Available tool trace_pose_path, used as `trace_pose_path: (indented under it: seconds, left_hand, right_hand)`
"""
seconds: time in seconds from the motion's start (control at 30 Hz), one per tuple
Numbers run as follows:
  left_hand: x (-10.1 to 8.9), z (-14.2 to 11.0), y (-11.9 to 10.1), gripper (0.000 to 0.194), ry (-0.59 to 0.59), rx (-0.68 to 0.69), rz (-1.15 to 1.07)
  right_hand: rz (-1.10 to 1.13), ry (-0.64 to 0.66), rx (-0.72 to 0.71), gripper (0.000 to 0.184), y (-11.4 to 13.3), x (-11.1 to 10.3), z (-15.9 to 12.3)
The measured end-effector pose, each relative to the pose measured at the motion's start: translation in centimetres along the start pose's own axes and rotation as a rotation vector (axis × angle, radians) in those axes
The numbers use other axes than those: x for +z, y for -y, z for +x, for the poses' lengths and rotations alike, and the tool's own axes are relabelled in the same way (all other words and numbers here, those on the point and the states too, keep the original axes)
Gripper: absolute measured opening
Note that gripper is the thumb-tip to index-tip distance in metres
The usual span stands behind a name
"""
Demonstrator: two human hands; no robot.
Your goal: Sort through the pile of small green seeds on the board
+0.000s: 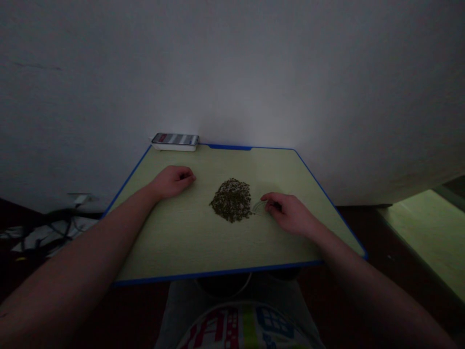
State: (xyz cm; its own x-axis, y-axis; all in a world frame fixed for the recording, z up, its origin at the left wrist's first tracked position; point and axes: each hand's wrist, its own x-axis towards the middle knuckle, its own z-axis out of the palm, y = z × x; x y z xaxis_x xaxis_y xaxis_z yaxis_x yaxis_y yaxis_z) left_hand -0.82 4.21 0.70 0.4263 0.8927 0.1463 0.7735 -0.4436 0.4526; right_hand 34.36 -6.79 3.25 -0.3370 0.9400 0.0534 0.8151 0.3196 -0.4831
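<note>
On the table [181,242] lies a loose heap of small, dark greenish-brown grains or dried bits [231,199], too small and dim to name. My right hand [285,211] is just right of the heap, closed in a pinch on slim metal tweezers [259,206]. Their tips point left and reach the heap's right edge. To the left of the heap, my left hand [174,181] rests on the tabletop, its fingers curled in. Nothing shows in it, and it is apart from the heap.
A phone [176,139] lies on a white box [174,147] at the table's back left corner, against a pale wall [247,72]. A blue edge [218,274] borders the table. Cables [54,225] and a plug [82,199] are at the left. A dark round container [223,285] sits below the front edge.
</note>
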Motion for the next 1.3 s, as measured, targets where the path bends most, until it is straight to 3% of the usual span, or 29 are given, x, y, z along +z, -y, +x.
trace_pose_path:
  seconds: [1.3]
  left_hand:
    - [0.14,0.06,0.34,0.035,0.000,0.002,-0.005]
  right_hand:
    - [0.023,0.036,-0.035,0.032,0.29,0.26,0.06]
